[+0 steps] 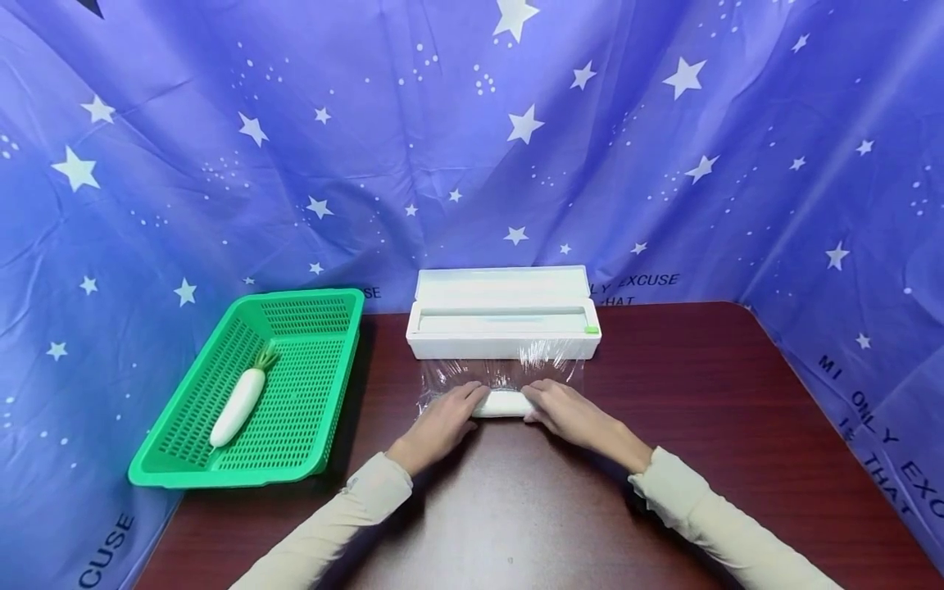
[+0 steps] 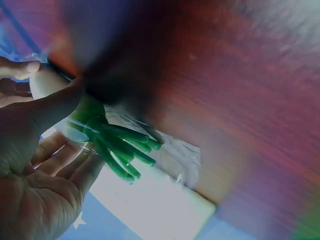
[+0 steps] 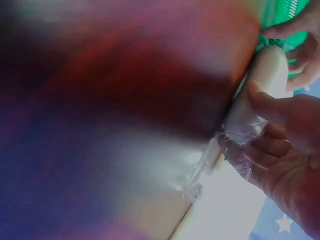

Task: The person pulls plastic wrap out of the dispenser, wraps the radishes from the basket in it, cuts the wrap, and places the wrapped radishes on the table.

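Observation:
A white radish [image 1: 503, 404] lies crosswise on the table, at the near end of a sheet of cling film [image 1: 501, 374]. The film stretches out from a white wrap dispenser box [image 1: 505, 346] whose lid stands up. My left hand [image 1: 444, 418] grips the radish's leafy end, and its cut green stalks [image 2: 125, 145] poke out past the fingers in the left wrist view. At the opposite end, my right hand [image 1: 575, 415] holds the radish with thumb and fingers around it. Crumpled film [image 3: 242, 135] clings about that end in the right wrist view.
A green plastic basket [image 1: 317, 467] stands at the left of the table, with another white radish [image 1: 239, 407] inside. The dark red table [image 1: 737, 426] meets a blue starry curtain [image 1: 457, 147] behind and at both sides.

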`<state>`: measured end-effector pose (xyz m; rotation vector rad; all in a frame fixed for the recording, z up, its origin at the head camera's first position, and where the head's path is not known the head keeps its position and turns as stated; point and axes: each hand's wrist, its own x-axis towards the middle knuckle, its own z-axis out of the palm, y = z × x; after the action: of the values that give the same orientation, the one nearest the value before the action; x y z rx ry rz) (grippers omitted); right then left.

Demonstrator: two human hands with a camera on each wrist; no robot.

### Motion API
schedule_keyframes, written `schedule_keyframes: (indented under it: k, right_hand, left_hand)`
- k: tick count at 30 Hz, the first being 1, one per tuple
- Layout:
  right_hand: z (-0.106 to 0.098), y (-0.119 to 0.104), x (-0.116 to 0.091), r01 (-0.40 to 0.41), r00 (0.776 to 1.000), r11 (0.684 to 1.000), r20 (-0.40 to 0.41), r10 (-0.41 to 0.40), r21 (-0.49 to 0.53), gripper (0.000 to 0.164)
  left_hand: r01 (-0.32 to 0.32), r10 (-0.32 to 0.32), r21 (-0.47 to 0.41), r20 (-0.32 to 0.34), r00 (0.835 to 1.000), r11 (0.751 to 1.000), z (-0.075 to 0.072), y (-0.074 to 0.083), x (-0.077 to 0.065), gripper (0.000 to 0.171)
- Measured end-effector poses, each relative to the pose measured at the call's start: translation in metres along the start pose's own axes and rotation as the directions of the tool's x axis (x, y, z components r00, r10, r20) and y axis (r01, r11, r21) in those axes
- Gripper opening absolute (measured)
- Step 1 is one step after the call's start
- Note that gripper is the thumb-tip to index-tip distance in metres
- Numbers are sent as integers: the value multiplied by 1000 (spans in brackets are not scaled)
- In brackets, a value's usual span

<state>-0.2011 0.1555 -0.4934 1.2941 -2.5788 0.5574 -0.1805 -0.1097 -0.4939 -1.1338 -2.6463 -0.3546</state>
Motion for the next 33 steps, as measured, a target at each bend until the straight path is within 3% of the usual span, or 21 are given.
schedule_keyframes:
  k: [6, 10, 15, 21, 27, 33]
  right_hand:
    - [-4, 0, 4, -42, 997, 999, 57, 43, -21, 19]
    - [-1, -4, 2, -64, 997, 991, 36, 69, -118, 38]
    - [7, -9, 3, -45, 998, 981, -51, 36, -188, 57]
    - [14, -7, 14, 20, 995, 979, -90, -39, -203, 52]
    - [14, -3, 23, 28, 997, 977, -63, -42, -213, 41]
    - [8, 2, 26, 14, 1000, 985, -7, -16, -171, 34]
  left_hand:
    - [15, -16, -9, -6, 1000, 1000, 3, -3, 12, 44]
    - [28, -27, -17, 49, 998, 999, 0, -6, 19, 34]
    - [66, -58, -63, 122, 991, 996, -7, -11, 28, 23]
    - [81, -67, -80, 168, 984, 993, -11, -17, 32, 25]
    - [21, -21, -1, 102, 995, 1000, -8, -21, 32, 35]
    - [10, -8, 72, -23, 1000, 997, -3, -15, 26, 49]
